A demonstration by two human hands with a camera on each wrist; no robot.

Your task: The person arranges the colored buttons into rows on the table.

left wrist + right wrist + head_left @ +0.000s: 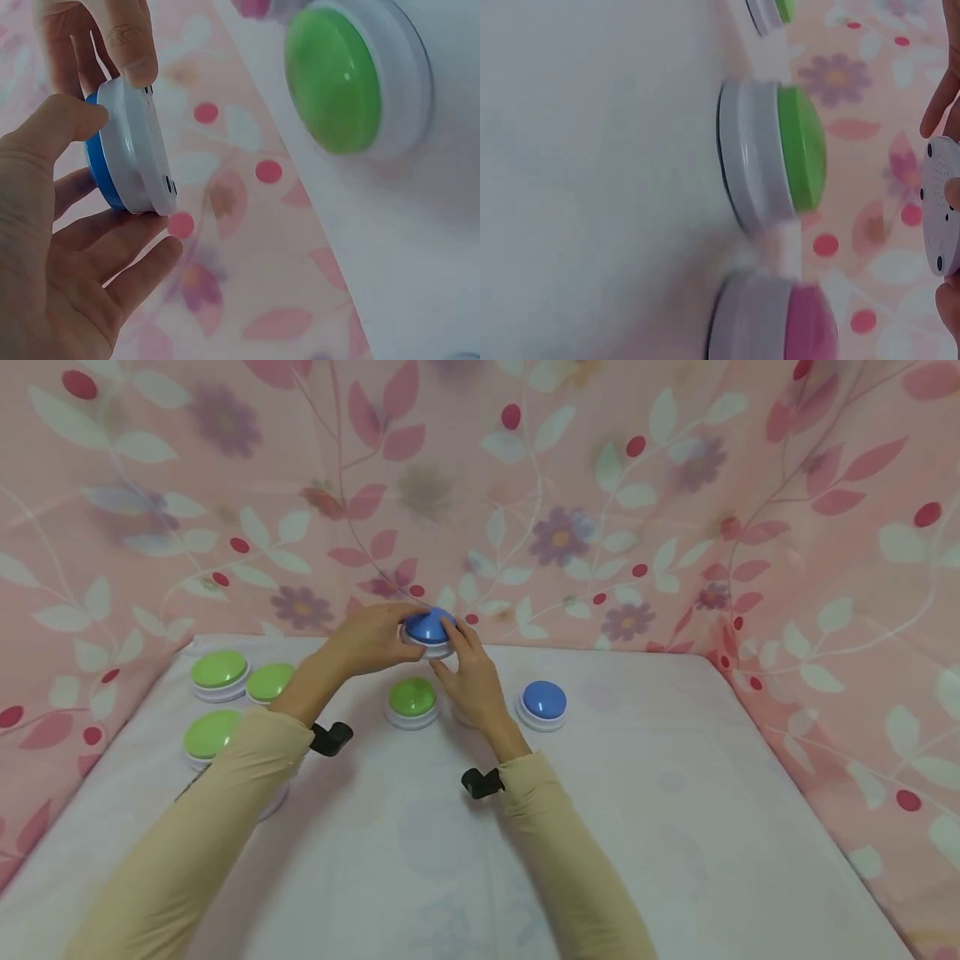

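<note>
Both hands hold a blue-domed push button (430, 627) with a white base, raised above the back of the table. My left hand (372, 641) grips its left side, with the thumb on the rim in the left wrist view. My right hand (476, 687) pinches it from the right, its thumb on the white underside in the left wrist view. Small holes and dark dots show on that underside in the right wrist view. Below the hands stands a green button (412, 700). Beside it in the right wrist view is a pink button (811, 326), mostly hidden behind my right hand in the head view.
Another blue button (543, 702) stands right of my right hand. Several green buttons, among them one at the back left (219, 670), sit at the left of the white-covered table (637, 827). A white base (274, 803) pokes out beneath my left sleeve. Floral cloth (480, 485) hangs behind.
</note>
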